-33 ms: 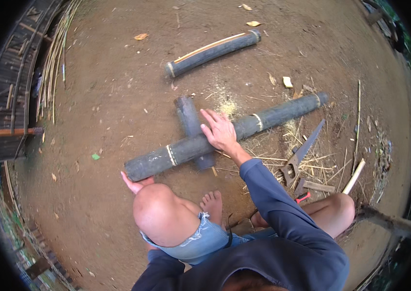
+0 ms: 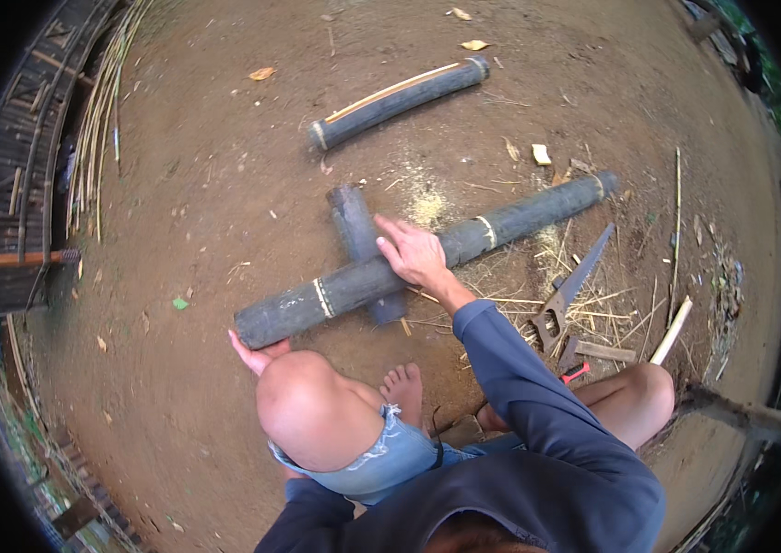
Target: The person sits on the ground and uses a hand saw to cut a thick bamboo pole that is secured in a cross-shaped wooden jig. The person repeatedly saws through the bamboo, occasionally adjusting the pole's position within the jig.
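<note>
A long, dark bamboo pole (image 2: 529, 213) with pale node rings lies slanted before me, its left end nearer. It crosses over a short bamboo piece (image 2: 351, 219) on the ground. My right hand (image 2: 415, 257) rests on top of the pole at the crossing, fingers stretched and spread. At the pole's left end, my left hand (image 2: 257, 353) cups the underside and end, with thumb and fingers apart. My bent knee hides part of that hand.
Farther off lies another bamboo section (image 2: 400, 103) with a pale split strip along it. To the right are a handsaw (image 2: 575, 288), thin bamboo strips (image 2: 607, 318), a wooden-handled tool (image 2: 604, 351) and a red-handled tool (image 2: 576, 372). Sawdust (image 2: 426, 208) lies beyond the pole.
</note>
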The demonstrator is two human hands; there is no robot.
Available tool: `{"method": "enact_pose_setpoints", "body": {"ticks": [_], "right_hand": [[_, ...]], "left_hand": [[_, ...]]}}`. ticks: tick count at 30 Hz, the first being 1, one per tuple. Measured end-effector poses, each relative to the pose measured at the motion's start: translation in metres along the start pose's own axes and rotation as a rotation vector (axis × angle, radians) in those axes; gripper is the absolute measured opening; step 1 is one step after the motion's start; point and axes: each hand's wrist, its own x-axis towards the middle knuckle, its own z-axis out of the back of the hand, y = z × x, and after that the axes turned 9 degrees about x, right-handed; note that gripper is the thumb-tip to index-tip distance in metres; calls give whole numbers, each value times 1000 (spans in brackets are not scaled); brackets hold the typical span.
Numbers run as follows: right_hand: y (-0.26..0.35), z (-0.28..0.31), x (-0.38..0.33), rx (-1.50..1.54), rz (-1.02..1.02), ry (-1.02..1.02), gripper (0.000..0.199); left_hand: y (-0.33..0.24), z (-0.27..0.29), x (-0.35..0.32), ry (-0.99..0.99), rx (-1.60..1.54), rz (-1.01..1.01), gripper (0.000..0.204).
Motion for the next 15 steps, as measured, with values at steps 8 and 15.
{"method": "enact_pose_setpoints", "body": {"ticks": [8,15], "right_hand": [[0,3,4,-52,-147,57,57],[-56,81,-11,-29,189,-37,59]], "left_hand": [[6,45,29,150,39,35,76],[-16,25,36,-225,1078,-496,98]]}}
